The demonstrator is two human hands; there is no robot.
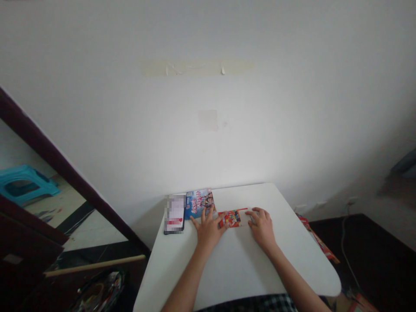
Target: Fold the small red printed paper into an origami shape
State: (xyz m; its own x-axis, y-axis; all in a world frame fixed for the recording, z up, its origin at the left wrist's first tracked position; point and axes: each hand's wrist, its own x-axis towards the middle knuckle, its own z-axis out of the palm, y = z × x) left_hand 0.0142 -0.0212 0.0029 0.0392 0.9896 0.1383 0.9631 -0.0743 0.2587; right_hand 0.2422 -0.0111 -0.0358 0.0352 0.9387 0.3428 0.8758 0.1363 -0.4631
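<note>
A small red printed paper with colourful figures (231, 218) lies flat on the white table, its right part pale. My left hand (207, 229) is spread over the paper's left end, thumb side touching it. Its other fingertips reach onto a blue printed leaflet (196, 203) with white and pink lettering. My right hand (262, 229) rests at the pale right end of the red paper, fingers apart and slightly bent, fingertips down. Left of the leaflet is a phone-like dark-edged device (175, 212), its face blurred out. The parts beneath my fingers are hidden.
The white table (240, 268) stands against a pale wall (208, 151) with old tape marks. A mirror with a dark frame (74, 173) leans at left, showing a blue stool (26, 182). A filled basket (100, 290) is on the floor at left. A cable (344, 242) hangs at right.
</note>
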